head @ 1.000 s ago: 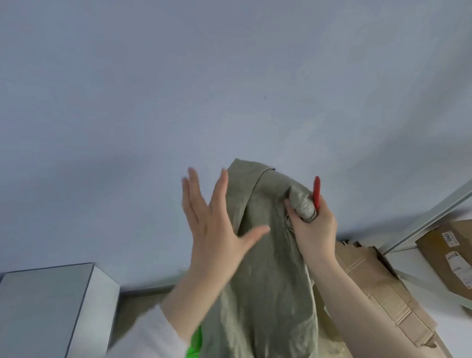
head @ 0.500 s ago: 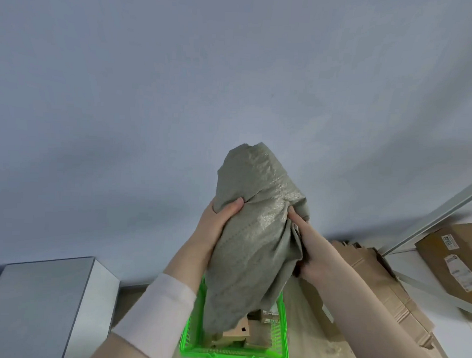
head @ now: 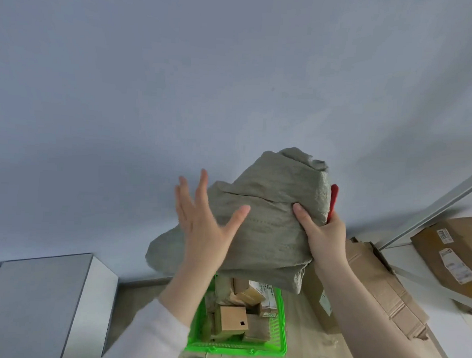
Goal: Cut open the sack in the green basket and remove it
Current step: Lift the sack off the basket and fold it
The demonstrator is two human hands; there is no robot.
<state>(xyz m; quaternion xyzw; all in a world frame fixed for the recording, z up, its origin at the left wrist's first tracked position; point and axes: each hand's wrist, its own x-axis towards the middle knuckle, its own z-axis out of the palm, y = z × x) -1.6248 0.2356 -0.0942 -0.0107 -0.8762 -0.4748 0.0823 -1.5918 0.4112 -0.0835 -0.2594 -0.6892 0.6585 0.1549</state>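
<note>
Fingers [head: 304, 217] of the right hand [head: 325, 235] are clenched around a bunched fold of the grey-green woven sack [head: 265, 228], thumb pressed on the near face, the rest wrapped behind the cloth. A red-handled tool [head: 333, 199] sticks up out of the same fist, just beside the sack's right edge; its working end is hidden, so what kind of cutter it is cannot be told. The left hand [head: 203, 226] is spread wide and released, palm turned toward the sack's left side, fingers fanned upward, thumb angled across the fabric; whether the palm actually touches the cloth is unclear. Both forearms rise steeply from the bottom edge, the left in a white sleeve [head: 149, 333], the right bare.

That sack hangs crumpled in the air, held high in front of the pale wall [head: 179, 83], clear above the green basket [head: 277, 341]. The basket sits on the wooden floor [head: 301, 339] below, holding a jumble of small cardboard boxes [head: 232, 319]; the sack's lower folds screen its far rim. A grey cabinet [head: 38, 300] stands at the left. Flattened cardboard [head: 381, 288] leans behind the right forearm, and a labelled carton [head: 451, 253] lies on a white surface farther right.
</note>
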